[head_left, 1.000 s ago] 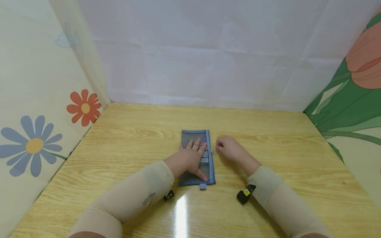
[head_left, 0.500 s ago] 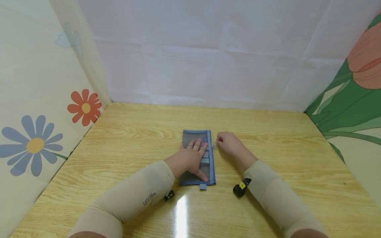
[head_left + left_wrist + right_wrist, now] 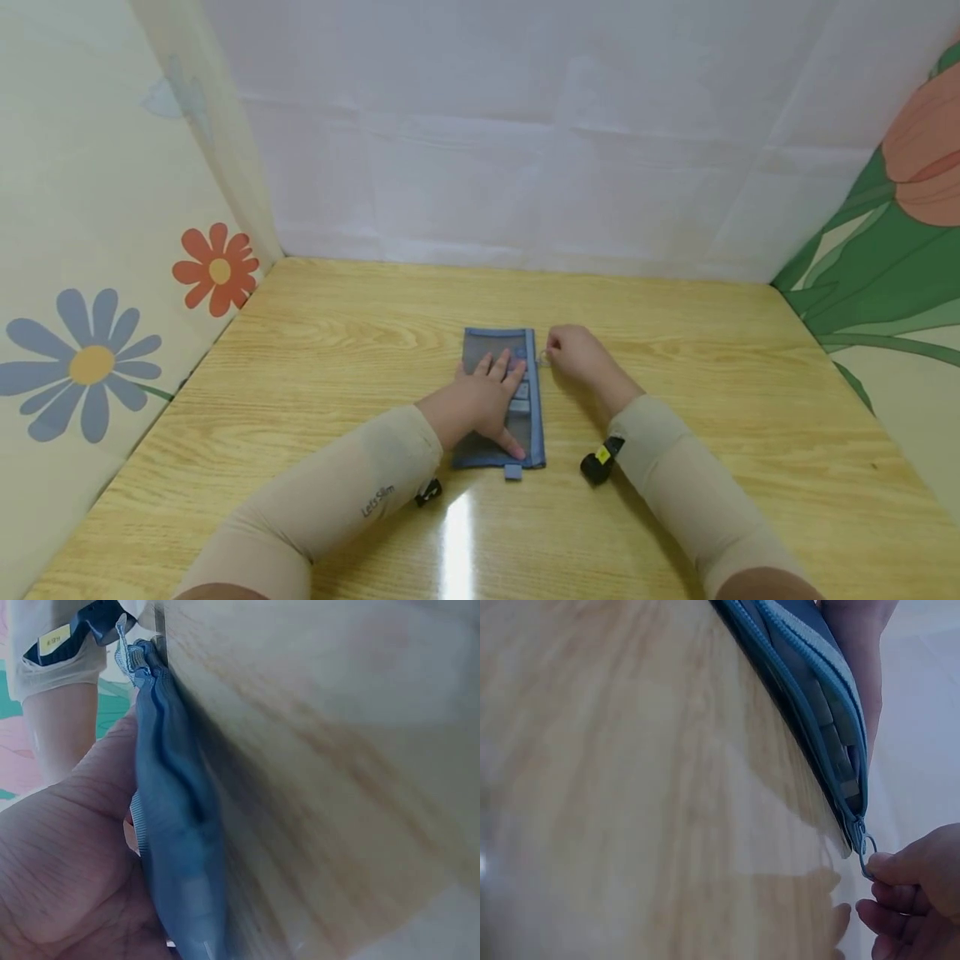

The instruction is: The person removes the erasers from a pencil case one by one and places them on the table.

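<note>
Closing the zipper of the blue pouch

From the head camera we see the blue mesh pouch (image 3: 498, 398) lying flat in the middle of the wooden table (image 3: 315, 358). Our left hand (image 3: 480, 400) presses on it with straight, spread fingers. Our right hand (image 3: 573, 354), at 3 o'clock from the far end of the pouch, is curled on the zipper pull (image 3: 542, 357). We think the pull should travel straight along the zipper line, toward 12 o'clock, without lifting.

In the left wrist view, the palm (image 3: 67, 877) lies against the pouch (image 3: 176, 847); we should keep this pressure even, so the fabric does not bunch.

In the right wrist view, the fingertips (image 3: 889, 866) pinch the small metal ring (image 3: 866, 855) at the end of the zipper (image 3: 810, 690). The teeth behind the slider look already joined, so only a short, gentle pull seems needed.
</note>
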`<state>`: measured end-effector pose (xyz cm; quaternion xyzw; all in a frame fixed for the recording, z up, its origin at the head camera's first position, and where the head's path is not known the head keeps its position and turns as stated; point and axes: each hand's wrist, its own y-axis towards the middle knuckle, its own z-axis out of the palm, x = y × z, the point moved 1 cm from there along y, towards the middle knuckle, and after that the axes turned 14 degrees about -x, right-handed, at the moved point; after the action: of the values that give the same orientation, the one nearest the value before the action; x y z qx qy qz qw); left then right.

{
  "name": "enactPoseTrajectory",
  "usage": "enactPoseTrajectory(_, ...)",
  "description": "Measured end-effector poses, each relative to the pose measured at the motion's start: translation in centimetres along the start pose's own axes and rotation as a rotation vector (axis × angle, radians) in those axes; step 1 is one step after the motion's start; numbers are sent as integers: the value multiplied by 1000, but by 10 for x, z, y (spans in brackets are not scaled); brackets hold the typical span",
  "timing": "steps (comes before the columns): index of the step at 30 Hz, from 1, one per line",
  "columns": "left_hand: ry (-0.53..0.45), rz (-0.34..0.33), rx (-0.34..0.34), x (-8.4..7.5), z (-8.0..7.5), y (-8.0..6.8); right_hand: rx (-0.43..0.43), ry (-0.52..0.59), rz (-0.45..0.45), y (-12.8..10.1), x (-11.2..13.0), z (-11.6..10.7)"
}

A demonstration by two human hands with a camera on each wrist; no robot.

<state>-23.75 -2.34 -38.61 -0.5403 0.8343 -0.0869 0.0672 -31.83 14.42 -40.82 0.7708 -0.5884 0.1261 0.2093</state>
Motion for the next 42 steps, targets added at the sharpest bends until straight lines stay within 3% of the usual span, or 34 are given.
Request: enactPoseTrajectory(42, 5, 49, -1, 2, 0, 1, -7, -83, 6, 24, -11, -4)
